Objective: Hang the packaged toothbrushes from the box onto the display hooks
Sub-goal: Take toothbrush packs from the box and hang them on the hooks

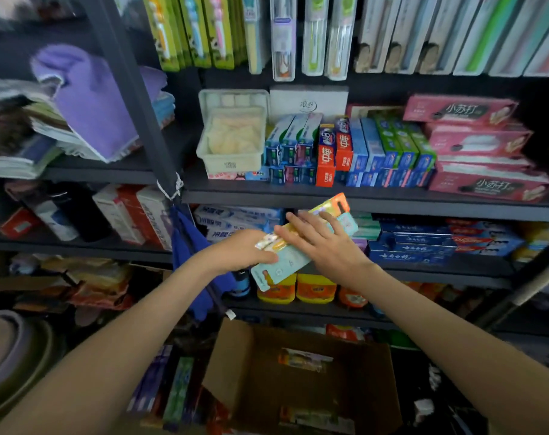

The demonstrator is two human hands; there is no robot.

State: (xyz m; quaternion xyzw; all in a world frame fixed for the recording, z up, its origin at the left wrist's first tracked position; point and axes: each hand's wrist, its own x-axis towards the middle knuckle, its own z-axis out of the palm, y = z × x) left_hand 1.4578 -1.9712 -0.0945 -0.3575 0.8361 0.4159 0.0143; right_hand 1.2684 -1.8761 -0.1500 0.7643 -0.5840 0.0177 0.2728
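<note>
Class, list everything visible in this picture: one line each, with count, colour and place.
packaged toothbrushes: a few, pale blue and orange, centre, in hands
cardboard box: one, brown, bottom centre
packs in box: at least two, orange-yellow, box floor
hanging toothbrush packs: many, green, clear, white, top row
toothpaste boxes: many, blue, green, red, middle shelf
pink boxes: several, pink, middle shelf right
basket: one, white, middle shelf left
cloth: one, purple, upper left
jars: few, orange-yellow, below hands
left hand: one, grips the packaged toothbrushes
right hand: one, straight fingers rest on them
</note>
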